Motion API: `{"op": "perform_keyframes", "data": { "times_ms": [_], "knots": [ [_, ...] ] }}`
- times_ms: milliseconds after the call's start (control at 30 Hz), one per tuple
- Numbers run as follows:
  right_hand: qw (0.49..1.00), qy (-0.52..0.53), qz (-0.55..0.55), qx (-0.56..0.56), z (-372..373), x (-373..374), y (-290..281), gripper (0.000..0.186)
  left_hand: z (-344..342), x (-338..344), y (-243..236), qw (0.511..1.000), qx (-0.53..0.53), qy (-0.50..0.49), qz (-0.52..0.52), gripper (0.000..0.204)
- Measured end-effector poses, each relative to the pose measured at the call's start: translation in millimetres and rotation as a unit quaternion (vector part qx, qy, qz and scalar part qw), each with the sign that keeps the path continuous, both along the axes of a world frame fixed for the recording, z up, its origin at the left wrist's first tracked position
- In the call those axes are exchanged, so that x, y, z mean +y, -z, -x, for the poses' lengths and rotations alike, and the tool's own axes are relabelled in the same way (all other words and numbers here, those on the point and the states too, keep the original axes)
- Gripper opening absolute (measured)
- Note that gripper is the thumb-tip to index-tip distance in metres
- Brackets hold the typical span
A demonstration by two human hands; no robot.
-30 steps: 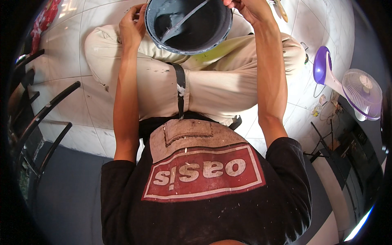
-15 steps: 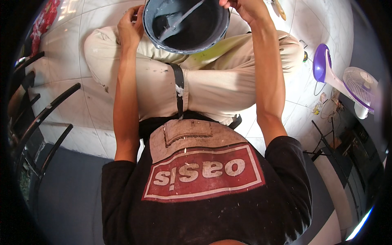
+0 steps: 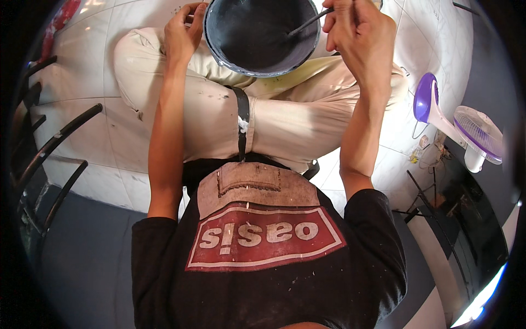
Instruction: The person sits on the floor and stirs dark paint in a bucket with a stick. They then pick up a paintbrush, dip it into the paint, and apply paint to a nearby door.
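Observation:
A dark bucket (image 3: 300, 61) of grey paint (image 3: 249, 38) is at the top of the head view, in front of my crossed legs. My left hand (image 3: 183, 34) is closed on the left side of its rim; some of the fingers are hidden behind the bucket. In my right hand (image 3: 361, 41), a thin paint-coated stirring stick (image 3: 310, 23) is gripped by its upper end. The stick slants down to the left into the bucket, its lower end sunk in the paint. Grey smears coat the bucket's rim.
A purple and white fan (image 3: 478, 131) lies on the tiled floor at the right, with loose cables (image 3: 434, 153) close by. Black metal bars (image 3: 60, 134) stand at the left, and a thin black frame (image 3: 424, 200) is at the lower right. Something red (image 3: 50, 34) lies far left.
My right hand has moved down and right, over the bucket's right side. The stick's broad coated end, seen above the paint before, is now submerged. In view, the bucket sits slightly further right.

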State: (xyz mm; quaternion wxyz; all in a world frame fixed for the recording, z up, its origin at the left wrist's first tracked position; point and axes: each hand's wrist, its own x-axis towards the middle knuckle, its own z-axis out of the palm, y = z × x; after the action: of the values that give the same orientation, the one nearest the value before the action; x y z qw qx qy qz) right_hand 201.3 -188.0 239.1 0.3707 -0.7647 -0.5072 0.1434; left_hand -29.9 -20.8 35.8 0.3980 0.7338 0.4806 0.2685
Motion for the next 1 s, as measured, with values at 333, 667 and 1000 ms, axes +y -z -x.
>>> {"op": "perform_keyframes", "data": {
  "times_ms": [333,667,1000],
  "knots": [
    [0.994,-0.043,-0.080,0.052,17,-9,-2,0.031,1,0,2,1.000,-0.009,-0.002,-0.004,0.032],
    [0.975,-0.183,0.038,-0.122,24,5,61,0.016,-3,-4,-3,1.000,-0.014,-0.009,0.016,0.032],
    [0.985,-0.136,0.060,-0.085,14,10,21,0.012,-4,-7,-8,1.000,-0.016,-0.010,0.022,0.034]
  ]
}}
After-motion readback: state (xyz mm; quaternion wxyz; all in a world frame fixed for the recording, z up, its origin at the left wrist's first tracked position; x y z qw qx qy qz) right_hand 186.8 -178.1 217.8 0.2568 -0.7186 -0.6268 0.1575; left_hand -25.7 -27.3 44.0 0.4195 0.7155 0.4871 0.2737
